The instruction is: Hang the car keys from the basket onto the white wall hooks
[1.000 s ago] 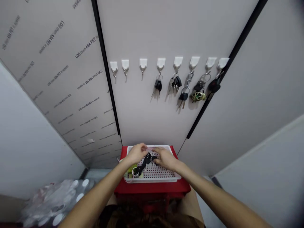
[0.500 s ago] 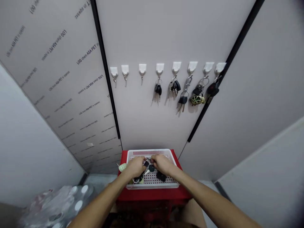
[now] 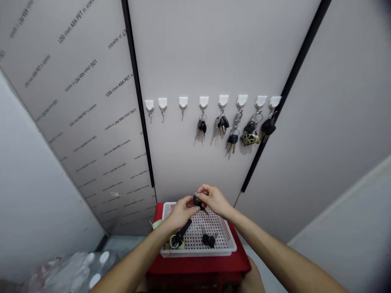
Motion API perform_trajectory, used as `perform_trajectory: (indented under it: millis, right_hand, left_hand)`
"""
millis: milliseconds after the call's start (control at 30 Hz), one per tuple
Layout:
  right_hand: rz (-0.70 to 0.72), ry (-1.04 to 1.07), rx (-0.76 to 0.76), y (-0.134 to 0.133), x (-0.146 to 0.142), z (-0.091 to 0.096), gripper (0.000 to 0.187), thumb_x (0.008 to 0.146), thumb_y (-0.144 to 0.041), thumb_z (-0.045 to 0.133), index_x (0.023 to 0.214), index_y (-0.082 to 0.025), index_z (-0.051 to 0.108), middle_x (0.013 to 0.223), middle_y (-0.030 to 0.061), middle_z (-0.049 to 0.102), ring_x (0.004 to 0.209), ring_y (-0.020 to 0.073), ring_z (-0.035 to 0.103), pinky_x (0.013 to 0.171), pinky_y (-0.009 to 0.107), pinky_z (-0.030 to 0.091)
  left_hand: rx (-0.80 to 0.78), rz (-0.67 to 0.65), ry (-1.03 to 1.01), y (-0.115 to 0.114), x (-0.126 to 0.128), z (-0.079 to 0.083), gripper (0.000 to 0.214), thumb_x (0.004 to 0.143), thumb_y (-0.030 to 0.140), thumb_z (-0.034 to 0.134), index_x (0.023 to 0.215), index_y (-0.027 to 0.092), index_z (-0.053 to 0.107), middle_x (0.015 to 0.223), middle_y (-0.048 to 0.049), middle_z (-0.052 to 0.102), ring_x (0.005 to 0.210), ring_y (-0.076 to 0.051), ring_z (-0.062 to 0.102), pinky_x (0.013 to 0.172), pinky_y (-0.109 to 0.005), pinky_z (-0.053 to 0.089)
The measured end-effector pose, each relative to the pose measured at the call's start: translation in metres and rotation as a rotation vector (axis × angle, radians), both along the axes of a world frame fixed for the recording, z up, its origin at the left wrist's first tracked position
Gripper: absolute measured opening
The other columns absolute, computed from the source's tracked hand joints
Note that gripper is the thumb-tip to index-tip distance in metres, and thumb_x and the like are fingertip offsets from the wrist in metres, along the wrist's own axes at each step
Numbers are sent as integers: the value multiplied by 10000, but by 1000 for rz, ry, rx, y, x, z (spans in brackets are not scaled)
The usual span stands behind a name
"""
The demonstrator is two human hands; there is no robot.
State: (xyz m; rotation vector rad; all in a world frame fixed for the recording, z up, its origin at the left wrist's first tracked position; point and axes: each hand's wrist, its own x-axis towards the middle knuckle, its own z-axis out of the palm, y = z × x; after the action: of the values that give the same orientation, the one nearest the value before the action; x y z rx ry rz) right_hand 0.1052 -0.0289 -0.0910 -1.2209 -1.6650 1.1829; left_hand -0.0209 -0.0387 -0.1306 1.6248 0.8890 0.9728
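Note:
My hands meet above the far rim of a white plastic basket (image 3: 198,252), both gripping a black car key (image 3: 198,202) with its metal blade pointing down to the right. My right hand (image 3: 214,200) pinches the top of the key, and my left hand (image 3: 182,213) presses its fingertips against the black head. Inside the basket, a black key fob on a metal ring (image 3: 181,233) lies under my left wrist. A second black key (image 3: 208,240) rests on the perforated floor. A pale green tag (image 3: 157,224) sticks out past the basket's left side.
The basket sits on a red stand (image 3: 198,264). On the wall above, a row of white adhesive hooks (image 3: 222,101) runs across, with several key bunches (image 3: 250,132) hanging from the right-hand ones. A plastic-wrapped pack of bottles (image 3: 82,270) lies at lower left.
My hands have risen above the basket with the black key between them. The key fob and second key now show on the basket floor. The view has tilted, moving the basket lower.

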Motion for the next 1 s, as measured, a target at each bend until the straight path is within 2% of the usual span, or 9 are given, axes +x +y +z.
perform_trajectory:
  millis: [167,300,400,500,700,800,900,1000]
  right_hand:
    - [76,37,68,-4,-6,14,109,594,-238,483,579,-145,428,456,-65,406,385,34,374,393,166,300]
    - [80,15,111,-1,-11,32,108,614,-245,463,580,-145,438,434,-56,437,392,52,416,412,181,330]
    - [9,-6,204,9,-16,56,110,607,-242,467,571,-140,448,421,-54,439,382,50,408,409,180,333]
    - [-65,10,292,23,-26,87,111,599,-239,469,563,-137,447,414,-50,452,369,48,405,403,178,339]
    - [-229,-32,602,55,-43,154,104,599,-237,458,578,-137,476,406,-41,473,367,58,437,404,171,354]
    - [-317,-88,692,71,-51,180,117,608,-231,440,602,-132,502,434,-27,496,386,65,463,419,171,369]
    - [-391,-199,749,84,-57,195,154,628,-221,412,629,-129,535,451,-7,522,427,79,492,473,184,388]
    - [-456,-367,767,90,-60,200,184,637,-191,393,639,-127,565,458,16,545,471,97,513,520,197,392]
  left_hand:
    - [56,85,-67,-2,-4,21,244,627,198,468,861,130,479,837,-33,532,803,-130,455,740,-246,334]
    - [-10,21,-119,-4,-6,39,217,672,305,404,751,120,485,594,8,499,580,-95,457,576,-225,360]
    - [-76,31,-202,2,-9,55,241,666,344,400,730,118,457,535,27,455,467,-64,424,479,-199,336]
    - [-67,84,-260,16,-14,81,221,652,327,423,715,117,450,546,25,454,454,-47,423,461,-176,319]
    - [13,181,-243,46,-26,154,143,677,253,395,632,125,440,518,24,450,409,-32,413,398,-145,276]
    - [41,240,-259,58,-28,184,139,695,219,365,617,126,435,514,21,452,394,-28,416,386,-140,276]
    - [47,319,-254,69,-26,199,141,699,206,358,605,129,431,504,23,451,377,-29,417,382,-142,285]
    - [28,377,-211,77,-25,202,150,697,214,366,586,133,429,492,27,453,367,-32,418,380,-146,288]
